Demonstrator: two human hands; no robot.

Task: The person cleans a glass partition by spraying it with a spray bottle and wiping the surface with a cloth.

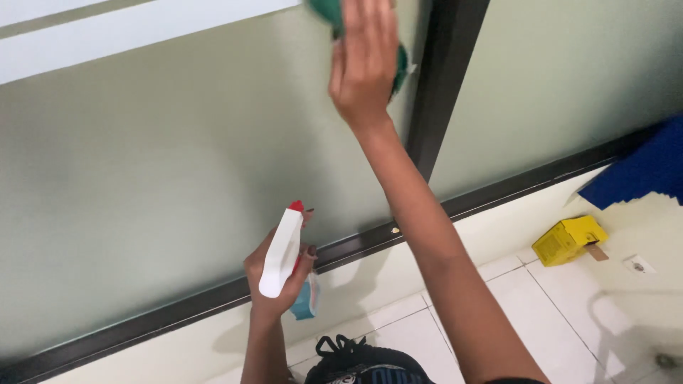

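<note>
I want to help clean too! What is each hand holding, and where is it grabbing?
The left hand holds a spray bottle around its neck, under the white trigger head. The right hand presses a green cloth flat against the frosted glass.

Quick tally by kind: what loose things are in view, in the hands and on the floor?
Spray bottle: 1, in left hand
Green cloth: 1, under right hand, on the glass
Yellow box: 1, on the floor
Total: 3
</note>
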